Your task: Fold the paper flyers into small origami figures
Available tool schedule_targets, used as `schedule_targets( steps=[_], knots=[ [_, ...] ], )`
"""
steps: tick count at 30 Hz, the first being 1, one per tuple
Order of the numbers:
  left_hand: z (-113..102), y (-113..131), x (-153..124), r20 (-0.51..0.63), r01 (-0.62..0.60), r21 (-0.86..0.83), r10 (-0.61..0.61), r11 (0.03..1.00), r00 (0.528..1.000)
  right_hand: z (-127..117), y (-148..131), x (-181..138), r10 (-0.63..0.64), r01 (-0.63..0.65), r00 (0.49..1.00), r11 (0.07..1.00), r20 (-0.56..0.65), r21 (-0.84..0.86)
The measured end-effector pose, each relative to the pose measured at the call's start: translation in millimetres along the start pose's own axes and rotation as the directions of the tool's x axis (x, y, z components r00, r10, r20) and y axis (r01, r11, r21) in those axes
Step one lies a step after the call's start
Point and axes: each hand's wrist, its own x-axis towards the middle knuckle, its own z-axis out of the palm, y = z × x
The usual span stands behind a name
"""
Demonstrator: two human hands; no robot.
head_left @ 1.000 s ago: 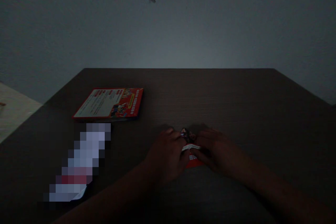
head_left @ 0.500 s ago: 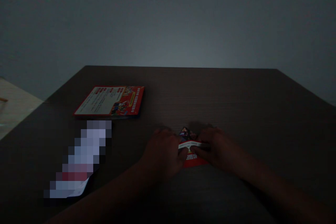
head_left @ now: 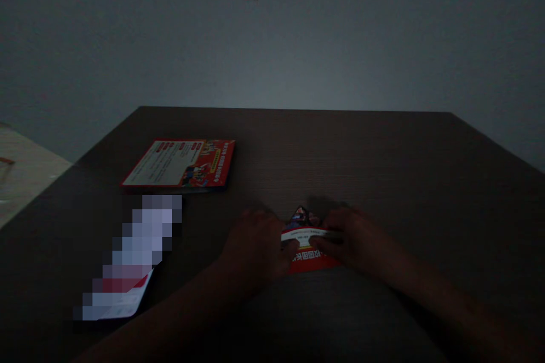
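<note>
A printed paper leaflet [head_left: 313, 260], red with white characters, lies on the dark table between my hands, partly folded over. A pale strip and a colourful picture show along its far part. My left hand [head_left: 259, 244] grips the leaflet's left side, thumb on top near the pale strip. On the right side, my right hand [head_left: 351, 232] pinches the same sheet, its thumb also on the strip. Both hands hide the leaflet's side edges, and the fingertips behind it are dim.
A pile of red and white printed leaflets [head_left: 170, 161] lies at the left of the wood-grain table [head_left: 340, 153]. Nearer me is a lit phone [head_left: 128, 303], its screen mostly pixelated. A pale wall [head_left: 319, 39] stands behind the table.
My left hand has slid a little to the left along the leaflet, uncovering more of its strip and characters. My right hand has barely moved and keeps its pinch.
</note>
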Motion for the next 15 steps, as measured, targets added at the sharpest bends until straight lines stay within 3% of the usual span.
schedule_targets(
  steps=[15],
  knots=[
    [-7.2,-11.8,-7.3,0.027,0.047,-0.027,-0.046,0.999,0.999,-5.1,0.9,-1.1,0.095,-0.094,0.993,0.995,0.069,-0.014]
  ],
)
